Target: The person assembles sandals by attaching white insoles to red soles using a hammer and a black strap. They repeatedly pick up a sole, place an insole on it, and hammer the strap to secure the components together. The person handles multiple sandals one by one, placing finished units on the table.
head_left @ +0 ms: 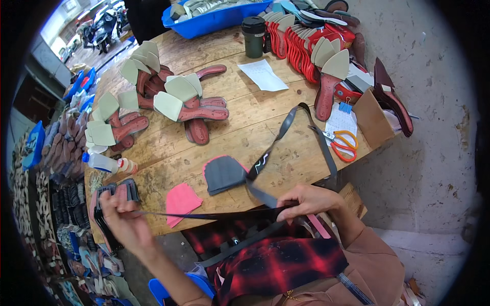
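Observation:
A long black strap (214,215) is stretched level in front of my body. Its left end is pinched by my left hand (125,217), which is raised at the table's near left edge and slightly blurred. Closed on the same strap, my right hand (304,200) is at the near edge on the right. From there, a slack loop of the strap runs up over the table. A pile of grey toe-shaped pieces with pink edges (224,175) lies just beyond the strap. Beside it are plain pink pieces (182,200).
Red insoles with cream toe pieces (196,109) are heaped across the wooden table (229,137). Orange-handled scissors (344,145) lie at the right edge by a cardboard box (375,113). A white bottle (101,162), dark cup (253,38) and blue tub (214,21) also stand here.

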{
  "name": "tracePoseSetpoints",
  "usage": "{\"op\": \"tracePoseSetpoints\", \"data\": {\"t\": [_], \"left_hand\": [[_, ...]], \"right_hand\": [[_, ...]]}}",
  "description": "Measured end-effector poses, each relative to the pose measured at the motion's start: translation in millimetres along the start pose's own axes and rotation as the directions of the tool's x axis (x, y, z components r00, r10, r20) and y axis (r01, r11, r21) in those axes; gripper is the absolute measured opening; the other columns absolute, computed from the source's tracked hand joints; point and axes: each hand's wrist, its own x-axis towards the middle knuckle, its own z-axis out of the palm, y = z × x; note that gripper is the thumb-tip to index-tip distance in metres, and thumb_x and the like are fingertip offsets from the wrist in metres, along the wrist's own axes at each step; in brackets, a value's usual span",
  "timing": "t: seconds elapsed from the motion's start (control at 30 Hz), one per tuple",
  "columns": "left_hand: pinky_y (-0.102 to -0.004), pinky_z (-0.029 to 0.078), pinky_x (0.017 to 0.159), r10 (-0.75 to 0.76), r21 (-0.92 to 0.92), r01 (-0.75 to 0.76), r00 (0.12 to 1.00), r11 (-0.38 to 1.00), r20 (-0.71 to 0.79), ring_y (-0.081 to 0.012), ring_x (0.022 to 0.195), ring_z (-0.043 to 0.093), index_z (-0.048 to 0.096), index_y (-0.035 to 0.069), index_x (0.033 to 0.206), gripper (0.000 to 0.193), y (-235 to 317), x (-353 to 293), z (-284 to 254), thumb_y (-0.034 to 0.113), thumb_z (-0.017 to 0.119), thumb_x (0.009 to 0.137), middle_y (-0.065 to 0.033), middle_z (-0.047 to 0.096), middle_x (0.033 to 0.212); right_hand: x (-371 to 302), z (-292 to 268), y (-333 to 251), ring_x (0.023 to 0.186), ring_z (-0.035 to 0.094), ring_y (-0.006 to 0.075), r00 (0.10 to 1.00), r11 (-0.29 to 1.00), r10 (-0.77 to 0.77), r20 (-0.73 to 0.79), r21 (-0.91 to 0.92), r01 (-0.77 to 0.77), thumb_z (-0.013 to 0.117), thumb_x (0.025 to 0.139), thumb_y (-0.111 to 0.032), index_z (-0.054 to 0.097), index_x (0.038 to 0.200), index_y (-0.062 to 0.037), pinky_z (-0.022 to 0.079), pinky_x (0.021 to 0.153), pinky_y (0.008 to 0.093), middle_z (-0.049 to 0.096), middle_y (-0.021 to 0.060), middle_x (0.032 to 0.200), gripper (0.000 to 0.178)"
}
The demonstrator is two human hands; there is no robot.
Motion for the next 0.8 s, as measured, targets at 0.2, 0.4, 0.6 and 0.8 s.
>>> {"op": "tracePoseSetpoints", "data": {"t": [0.2, 0.4, 0.6, 0.8], "left_hand": [[-0.0213, 0.042, 0.052, 0.223, 0.050, -0.220, 0.974, 0.974, -0.048, -0.0081, 0.059, 0.042, 0.041, 0.000, 0.132, 0.035, 185, 77, -151, 0.007, 0.052, 0.099, -0.0008, 0.043, 0.074], [-0.0200, 0.039, 0.050, 0.087, 0.055, -0.079, 0.981, 0.995, -0.173, -0.0071, 0.057, 0.039, 0.040, 0.002, 0.136, 0.037, 155, 51, -141, 0.007, 0.050, 0.101, 0.0008, 0.042, 0.075], [-0.0168, 0.038, 0.050, -0.447, 0.877, 0.293, 0.889, 0.382, -0.102, -0.0031, 0.053, 0.044, 0.057, 0.005, 0.121, 0.027, 45, -32, -36, 0.011, 0.056, 0.096, 0.0028, 0.050, 0.067], [-0.0265, 0.051, 0.072, -0.837, 0.938, -0.030, 0.442, 0.347, 0.324, -0.0108, 0.081, 0.062, 0.061, 0.000, 0.114, 0.029, -51, -72, -9, 0.019, 0.063, 0.092, -0.0057, 0.067, 0.092]], "right_hand": [[5, -25, 1, 0.080, 0.064, 0.0324, 0.996, 0.967, -0.047, -0.079, -0.254, 0.026, 0.066, 0.086, -0.035, 0.065, 0.096, -0.0067, 0.047, 0.068, 0.0405, 0.066, 0.0130, 0.081, 0.030], [59, -58, 38, 0.077, 0.065, 0.0217, 0.874, 0.901, -0.343, -0.345, -0.386, 0.201, 0.069, 0.088, -0.020, 0.066, 0.099, -0.0065, 0.048, 0.070, 0.0318, 0.067, 0.0085, 0.082, 0.018], [64, -62, 1, 0.043, 0.040, 0.0002, 0.855, 0.907, -0.056, -0.515, 0.332, 0.260, 0.067, 0.088, -0.022, 0.061, 0.081, -0.0068, 0.026, 0.039, 0.0186, 0.064, 0.0004, 0.067, 0.017], [47, -48, 15, 0.045, 0.041, 0.0007, 0.924, 0.887, -0.144, -0.353, 0.368, 0.279, 0.068, 0.085, -0.019, 0.063, 0.081, -0.0060, 0.028, 0.041, 0.0194, 0.065, 0.0005, 0.068, 0.014]]}}
